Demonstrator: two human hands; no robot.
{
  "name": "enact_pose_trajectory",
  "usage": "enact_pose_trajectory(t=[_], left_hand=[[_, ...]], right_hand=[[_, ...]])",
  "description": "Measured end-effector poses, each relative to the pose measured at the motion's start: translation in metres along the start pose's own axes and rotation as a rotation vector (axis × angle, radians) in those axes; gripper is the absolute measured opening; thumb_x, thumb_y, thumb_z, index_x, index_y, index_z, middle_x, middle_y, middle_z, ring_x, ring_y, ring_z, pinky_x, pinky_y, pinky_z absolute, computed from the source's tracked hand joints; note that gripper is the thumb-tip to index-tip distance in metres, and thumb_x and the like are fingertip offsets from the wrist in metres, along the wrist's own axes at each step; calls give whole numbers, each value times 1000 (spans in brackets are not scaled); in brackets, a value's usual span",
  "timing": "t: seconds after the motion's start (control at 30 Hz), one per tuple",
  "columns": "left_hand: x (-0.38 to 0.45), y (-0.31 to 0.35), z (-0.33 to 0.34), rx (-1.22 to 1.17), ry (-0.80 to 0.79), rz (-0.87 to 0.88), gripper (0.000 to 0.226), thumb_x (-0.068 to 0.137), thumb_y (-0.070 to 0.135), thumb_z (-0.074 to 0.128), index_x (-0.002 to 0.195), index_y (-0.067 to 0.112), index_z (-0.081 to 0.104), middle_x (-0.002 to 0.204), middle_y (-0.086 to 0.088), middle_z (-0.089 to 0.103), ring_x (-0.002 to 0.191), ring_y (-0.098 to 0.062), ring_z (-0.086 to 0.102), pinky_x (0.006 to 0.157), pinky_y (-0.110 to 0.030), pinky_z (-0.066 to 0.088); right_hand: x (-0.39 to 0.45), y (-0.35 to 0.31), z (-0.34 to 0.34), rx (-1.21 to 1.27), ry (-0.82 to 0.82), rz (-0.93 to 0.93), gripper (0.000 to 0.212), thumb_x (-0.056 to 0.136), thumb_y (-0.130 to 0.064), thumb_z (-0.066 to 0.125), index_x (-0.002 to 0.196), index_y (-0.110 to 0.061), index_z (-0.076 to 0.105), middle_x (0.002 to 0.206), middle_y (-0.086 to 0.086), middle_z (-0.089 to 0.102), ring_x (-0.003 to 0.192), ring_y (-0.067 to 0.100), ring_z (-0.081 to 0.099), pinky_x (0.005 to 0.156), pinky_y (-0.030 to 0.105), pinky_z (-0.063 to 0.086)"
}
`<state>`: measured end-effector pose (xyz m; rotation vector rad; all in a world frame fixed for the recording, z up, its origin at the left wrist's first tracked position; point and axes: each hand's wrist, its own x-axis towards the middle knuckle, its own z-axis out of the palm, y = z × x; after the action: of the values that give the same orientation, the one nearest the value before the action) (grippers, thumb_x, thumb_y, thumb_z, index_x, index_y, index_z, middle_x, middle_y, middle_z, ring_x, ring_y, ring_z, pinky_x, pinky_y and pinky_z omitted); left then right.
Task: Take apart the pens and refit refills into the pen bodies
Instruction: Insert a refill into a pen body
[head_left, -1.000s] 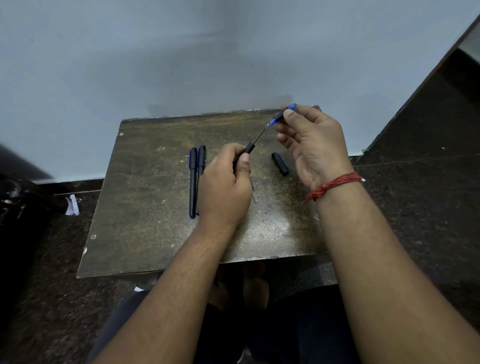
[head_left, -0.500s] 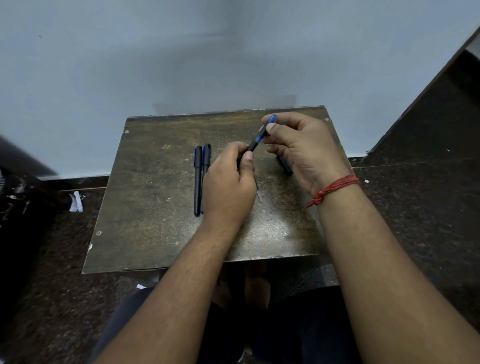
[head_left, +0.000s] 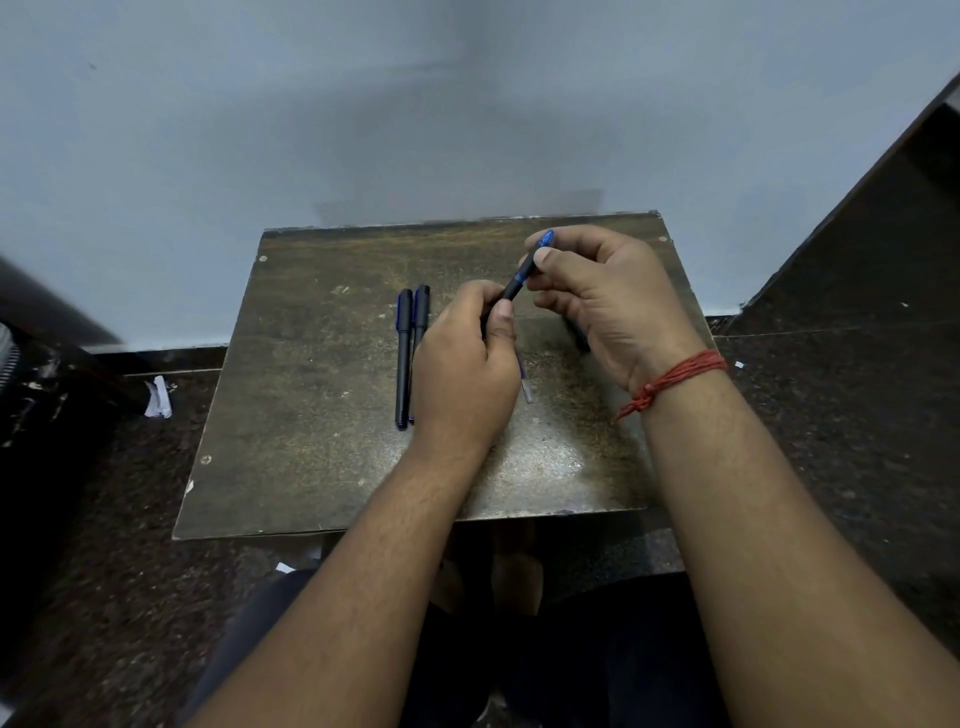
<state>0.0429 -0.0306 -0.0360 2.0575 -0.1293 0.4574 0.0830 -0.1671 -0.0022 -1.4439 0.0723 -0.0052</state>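
The person is holding one pen (head_left: 521, 278) above the worn table (head_left: 311, 415), tilted up toward the wall. The left hand (head_left: 467, 364) is gripping the black barrel's lower end, and the right hand (head_left: 602, 296) is pinching the blue tip section between thumb and fingers. Two capped pens (head_left: 410, 353) are lying side by side, touching, just left of the left hand (a thin clear refill (head_left: 526, 387) is peeking out from under it).

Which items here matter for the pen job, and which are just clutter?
Job:
- pen held by left hand and right hand
- two capped pens
- loose refill
- pen cap, mostly hidden

Lying about:
- crumpled paper on the floor
- red wrist thread
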Motion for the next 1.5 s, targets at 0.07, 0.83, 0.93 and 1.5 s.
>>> enact_pose_trajectory(t=[0.07,0.83,0.93,1.5], left_hand=[[0,0,0,2,8,5,13,101,22,49,101,17,62,77,5,62,71,-14,60,62,-43,50],[0,-2,2,20,-7,42,13,100,23,50,102,18,62,79,5,63,73,-15,60,63,-43,50],[0,-1,2,26,-2,48,11,100,24,51,102,20,61,79,6,62,72,-13,59,62,-42,51],[0,-2,3,-10,-17,28,15,101,25,49,104,17,61,83,4,64,77,-18,63,67,-47,55]], right_hand=[[1,1,-1,12,-18,7,12,88,-8,66,87,-16,76,88,8,74,79,18,67,70,29,55],[-3,0,3,44,19,58,12,90,-19,72,85,-14,63,74,1,67,68,13,63,58,25,50],[-3,2,2,-28,37,66,21,88,-30,75,85,-14,62,74,0,68,71,14,65,61,28,51],[-1,2,-2,143,15,55,15,90,-26,72,97,-13,68,91,5,74,82,17,71,65,28,55]])
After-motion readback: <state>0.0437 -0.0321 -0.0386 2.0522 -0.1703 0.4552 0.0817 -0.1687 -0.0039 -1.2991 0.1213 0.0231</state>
